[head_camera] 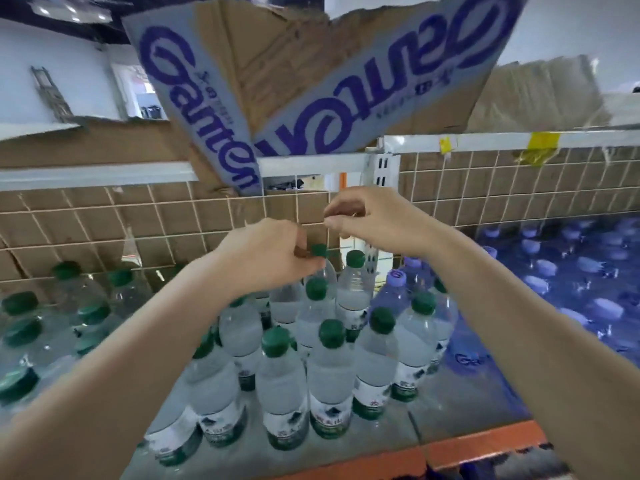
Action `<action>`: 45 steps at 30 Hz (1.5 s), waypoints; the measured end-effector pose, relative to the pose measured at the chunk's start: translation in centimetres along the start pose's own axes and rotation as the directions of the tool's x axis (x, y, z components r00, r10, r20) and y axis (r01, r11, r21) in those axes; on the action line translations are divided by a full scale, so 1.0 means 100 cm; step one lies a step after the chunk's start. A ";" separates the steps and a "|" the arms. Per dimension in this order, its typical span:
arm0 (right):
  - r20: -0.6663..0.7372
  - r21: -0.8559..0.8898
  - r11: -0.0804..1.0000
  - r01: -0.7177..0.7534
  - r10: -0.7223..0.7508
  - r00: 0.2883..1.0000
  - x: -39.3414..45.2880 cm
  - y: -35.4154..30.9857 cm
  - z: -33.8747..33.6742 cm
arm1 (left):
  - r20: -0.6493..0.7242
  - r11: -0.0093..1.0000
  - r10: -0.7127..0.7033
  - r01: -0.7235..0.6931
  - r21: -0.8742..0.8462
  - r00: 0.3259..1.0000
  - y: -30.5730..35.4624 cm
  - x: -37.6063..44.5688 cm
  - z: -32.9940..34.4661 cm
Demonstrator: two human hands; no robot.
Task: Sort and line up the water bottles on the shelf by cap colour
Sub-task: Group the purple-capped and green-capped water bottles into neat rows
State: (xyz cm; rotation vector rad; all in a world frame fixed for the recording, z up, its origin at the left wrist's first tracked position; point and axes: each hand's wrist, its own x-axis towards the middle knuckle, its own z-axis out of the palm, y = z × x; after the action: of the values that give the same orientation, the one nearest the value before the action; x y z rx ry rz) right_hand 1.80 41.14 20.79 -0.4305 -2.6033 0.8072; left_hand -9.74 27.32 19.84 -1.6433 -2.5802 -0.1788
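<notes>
White wall (52, 81) behind; wire mesh panel (519, 188) backed by cardboard (104, 147)

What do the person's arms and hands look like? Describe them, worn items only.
Both arms are bare from the bottom edge of the view up to the wrists: no sleeves show on either forearm. The left hand and right hand wear no gloves. No watch, bracelet or ring shows in this view, and no markings can be made out.

We see a bright, even indoor light; ceiling lamps (57, 10) glow at the top left. Shadows are soft. The wide lens bends the shelf rail (485, 142) at the edges, and the bottles at the left (24, 327) look blurred.
</notes>
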 end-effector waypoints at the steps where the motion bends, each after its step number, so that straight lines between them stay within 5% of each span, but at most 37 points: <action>1: -0.019 -0.003 1.000 -0.022 0.022 1.000 -0.007 0.014 -0.010 | 0.015 1.000 0.013 -0.013 -0.022 1.000 0.015 0.001 0.005; 5: -0.013 -0.174 0.976 -0.134 0.134 0.991 -0.026 0.066 -0.035 | 0.070 0.995 0.029 -0.022 -0.093 0.997 0.069 0.004 0.025; 10: 0.115 -0.575 0.797 -0.186 0.303 0.946 -0.043 0.117 -0.044 | 0.079 0.994 0.099 -0.094 -0.056 0.992 0.121 0.017 0.053; 19: 0.203 -0.407 0.900 -0.157 0.257 0.945 -0.062 0.146 -0.029 | 0.146 0.990 0.115 -0.126 0.069 0.983 0.149 0.036 0.091; 24: 0.211 -0.365 0.922 -0.130 0.218 0.953 -0.056 0.146 -0.029 | 0.149 0.955 0.246 -0.265 0.129 0.958 0.158 0.024 0.088; 35: 0.254 -0.317 0.934 -0.164 0.250 0.934 -0.049 0.127 -0.013 | 0.272 0.950 0.311 -0.289 -0.117 0.911 0.151 0.012 0.066; 45: 0.337 -0.291 0.949 -0.123 0.222 0.915 -0.046 0.124 -0.011 | 0.284 0.958 0.288 -0.279 -0.074 0.915 0.147 0.012 0.071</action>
State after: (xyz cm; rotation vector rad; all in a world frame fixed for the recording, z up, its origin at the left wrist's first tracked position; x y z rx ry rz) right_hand 8.48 49.62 13.12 -0.6506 -3.0764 0.6442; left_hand 3.09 35.57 13.81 -2.1802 -2.4960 0.0469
